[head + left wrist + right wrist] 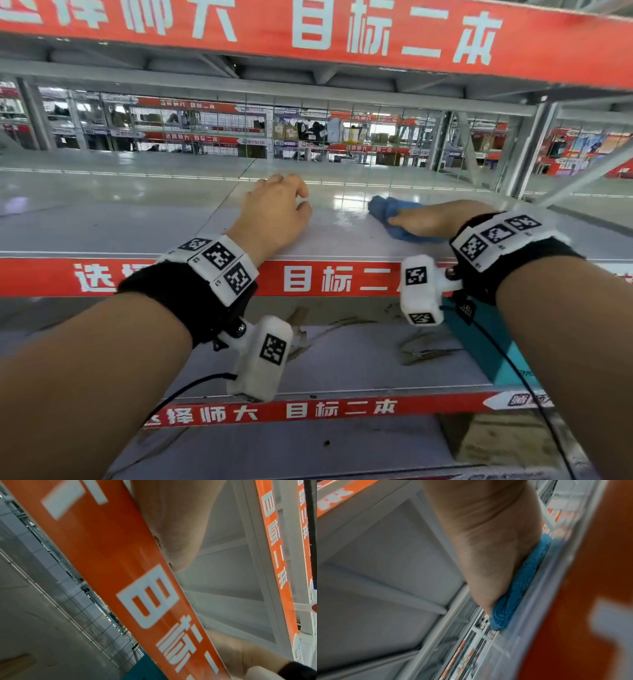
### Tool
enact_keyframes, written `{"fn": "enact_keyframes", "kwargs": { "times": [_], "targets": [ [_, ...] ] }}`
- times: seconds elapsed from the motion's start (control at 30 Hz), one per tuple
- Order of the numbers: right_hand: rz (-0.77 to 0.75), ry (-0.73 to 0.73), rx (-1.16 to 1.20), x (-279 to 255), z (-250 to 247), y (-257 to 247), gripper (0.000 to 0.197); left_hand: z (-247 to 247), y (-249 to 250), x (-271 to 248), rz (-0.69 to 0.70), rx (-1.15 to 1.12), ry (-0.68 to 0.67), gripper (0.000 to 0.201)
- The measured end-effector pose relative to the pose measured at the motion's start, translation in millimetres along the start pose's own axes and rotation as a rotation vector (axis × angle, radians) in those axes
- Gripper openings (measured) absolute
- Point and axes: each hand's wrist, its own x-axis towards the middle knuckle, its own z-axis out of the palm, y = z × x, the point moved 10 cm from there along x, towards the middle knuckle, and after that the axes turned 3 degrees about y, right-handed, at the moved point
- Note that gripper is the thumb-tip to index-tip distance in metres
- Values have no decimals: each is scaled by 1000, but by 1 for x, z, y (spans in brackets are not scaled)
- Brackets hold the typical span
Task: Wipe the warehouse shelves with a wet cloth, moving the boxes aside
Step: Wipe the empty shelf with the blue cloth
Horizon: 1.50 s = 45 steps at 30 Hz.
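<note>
A folded blue cloth (387, 212) lies on the grey metal shelf (137, 222) at chest height, right of centre. My right hand (435, 219) lies flat on top of it with straight fingers, pressing it to the shelf. In the right wrist view the right hand (488, 540) covers the cloth (518, 585), whose edge sticks out under the fingers. My left hand (274, 212) rests on the shelf left of the cloth, fingers loosely curled and holding nothing. No box stands on this shelf level.
A red banner with white characters (325, 277) runs along the shelf's front edge. A teal box (486, 346) sits on the lower shelf at the right, beside scraps of debris (421, 353). An upright post (527, 147) stands at the right, with wire mesh behind.
</note>
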Motion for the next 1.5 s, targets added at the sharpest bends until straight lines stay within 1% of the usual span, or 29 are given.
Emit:
{"fn": "enact_keyframes", "kwargs": {
  "times": [0.07, 0.1, 0.17, 0.23, 0.3, 0.37, 0.4, 0.6, 0.67, 0.73, 0.77, 0.8, 0.87, 0.9, 0.93, 0.97, 1.0, 1.03, 1.07, 1.13, 1.17, 1.23, 1.27, 1.37, 1.43, 1.5],
  "targets": [
    [-102, -58, 62, -11, 17, -40, 33, -2, -4, -4, 5, -2, -24, 26],
    [-164, -82, 60, -15, 27, -62, 36, -3, -4, -5, 12, -2, -29, 26],
    [-252, -106, -35, -18, 44, -92, 47, -4, -1, -6, 27, -10, -24, 27],
    [-304, -63, -152, -18, 51, -103, 55, -6, 6, -5, 39, -21, -18, 27],
    [-342, -18, -187, -18, 50, -103, 59, -6, 12, -4, 49, -24, -28, 28],
    [-355, 9, -183, -19, 46, -95, 62, -4, 18, -2, 67, -13, -43, 29],
    [-339, 17, -190, -17, 43, -87, 63, -2, 21, -2, 74, -5, -51, 29],
    [-181, 50, -272, -11, 20, -11, 74, 11, 39, 0, 104, 5, -106, 28],
    [-145, 68, -285, -9, 11, 12, 69, 16, 48, -2, 117, -14, -133, 29],
    [-132, 135, -307, -6, -3, 26, 59, 23, 61, -4, 129, -28, -158, 30],
    [-156, 182, -342, -5, -10, 28, 54, 26, 68, -4, 138, -33, -170, 31],
    [-218, 222, -372, -4, -14, 25, 49, 30, 75, -4, 147, -44, -188, 32],
    [-416, 247, -329, -9, -17, 14, 38, 40, 89, -4, 170, -81, -239, 35],
    [-499, 239, -303, -13, -18, 13, 38, 45, 96, -3, 187, -95, -262, 36],
    [-553, 234, -331, -16, -21, 17, 38, 50, 103, -3, 201, -99, -278, 36],
    [-575, 251, -416, -18, -25, 23, 37, 52, 108, -2, 212, -95, -288, 36],
    [-562, 289, -532, -18, -32, 31, 36, 55, 112, -2, 217, -89, -293, 35],
    [-516, 332, -637, -17, -42, 41, 35, 57, 116, 0, 217, -84, -295, 34],
    [-446, 338, -723, -15, -51, 52, 34, 59, 120, 1, 211, -81, -296, 33],
    [-350, 258, -824, -9, -60, 68, 34, 61, 125, 6, 188, -83, -296, 32],
    [-338, 207, -820, -6, -61, 71, 31, 61, 127, 9, 177, -90, -291, 32],
    [-368, 144, -764, -2, -60, 70, 20, 61, 130, 15, 162, -111, -276, 30],
    [-376, 120, -702, 0, -59, 69, 19, 63, 130, 17, 157, -121, -266, 29],
    [-385, 35, -472, 7, -46, 59, 29, 65, 128, 18, 142, -138, -236, 26],
    [-495, 5, -410, 8, -31, 37, 27, 65, 125, 19, 121, -137, -216, 25],
    [-639, 7, -352, 4, -20, 9, 16, 64, 121, 21, 97, -126, -202, 23]
  ]
}}
